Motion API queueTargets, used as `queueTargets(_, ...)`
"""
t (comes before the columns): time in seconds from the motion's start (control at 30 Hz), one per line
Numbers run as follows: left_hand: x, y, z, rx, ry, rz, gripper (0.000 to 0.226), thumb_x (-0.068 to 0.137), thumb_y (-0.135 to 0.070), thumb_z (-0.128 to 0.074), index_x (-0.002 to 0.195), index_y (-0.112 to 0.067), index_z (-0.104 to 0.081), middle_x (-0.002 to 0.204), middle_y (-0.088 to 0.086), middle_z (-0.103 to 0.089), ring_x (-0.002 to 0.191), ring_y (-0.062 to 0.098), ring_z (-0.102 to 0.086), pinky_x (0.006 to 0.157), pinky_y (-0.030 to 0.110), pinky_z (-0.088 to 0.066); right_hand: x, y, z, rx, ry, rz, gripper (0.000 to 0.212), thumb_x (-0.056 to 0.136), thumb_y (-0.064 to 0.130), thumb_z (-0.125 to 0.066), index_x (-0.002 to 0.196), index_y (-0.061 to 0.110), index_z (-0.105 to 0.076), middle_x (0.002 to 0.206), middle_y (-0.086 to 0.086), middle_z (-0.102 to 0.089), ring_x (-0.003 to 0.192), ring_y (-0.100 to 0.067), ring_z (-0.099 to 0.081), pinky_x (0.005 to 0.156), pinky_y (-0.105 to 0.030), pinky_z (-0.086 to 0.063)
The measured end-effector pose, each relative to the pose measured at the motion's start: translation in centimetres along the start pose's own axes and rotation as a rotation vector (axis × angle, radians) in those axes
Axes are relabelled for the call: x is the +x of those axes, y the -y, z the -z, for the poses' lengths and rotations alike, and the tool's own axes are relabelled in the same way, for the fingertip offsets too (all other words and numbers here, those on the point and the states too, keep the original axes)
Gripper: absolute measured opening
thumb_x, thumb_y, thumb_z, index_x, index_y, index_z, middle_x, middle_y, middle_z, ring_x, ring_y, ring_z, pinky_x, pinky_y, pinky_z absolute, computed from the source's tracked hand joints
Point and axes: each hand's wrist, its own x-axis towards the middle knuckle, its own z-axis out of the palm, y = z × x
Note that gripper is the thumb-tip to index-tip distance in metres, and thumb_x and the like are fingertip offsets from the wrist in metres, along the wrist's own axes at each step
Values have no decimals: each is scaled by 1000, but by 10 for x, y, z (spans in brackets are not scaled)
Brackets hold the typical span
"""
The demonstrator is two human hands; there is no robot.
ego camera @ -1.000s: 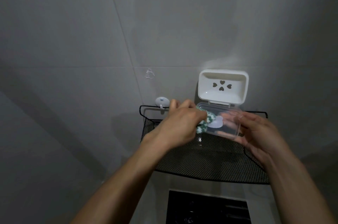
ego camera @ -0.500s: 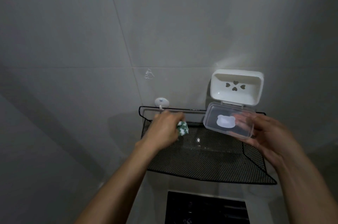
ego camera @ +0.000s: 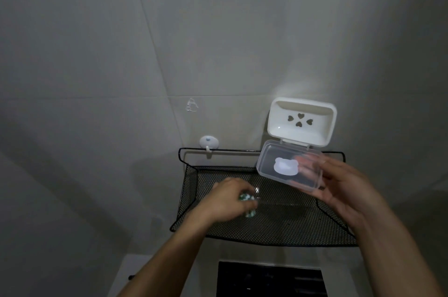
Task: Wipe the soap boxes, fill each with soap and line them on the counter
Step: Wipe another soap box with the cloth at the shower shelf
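Dim, grey, wide-angle view — soft shadows on the wall [ego camera: 97, 78], slight motion blur.
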Motion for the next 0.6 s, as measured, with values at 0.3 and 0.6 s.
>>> queueTargets(0.3, -9, -27, 0, -1248, -189, 49, 24, 95, -10, -61, 117, -2, -64, 110, 16, -73, 101, 27, -70, 91, 37, -55, 4, -22, -22, -2, 38, 5, 37, 80, 7, -61, 116, -2, -63, 114, -18, -73, 101, -28, -73, 76, -44, -63)
queueTargets(0.6, 5, 6, 38, -1321, -313, 150, 16, 92, -15, -55, 98, -3, -63, 92, 18, -74, 83, 36, -73, 71, 49, -60, 2, -29, -12, -25, 39, -36, 46, 73, 10, -73, 117, 2, -65, 117, -22, -70, 104, -33, -71, 84, -43, -61)
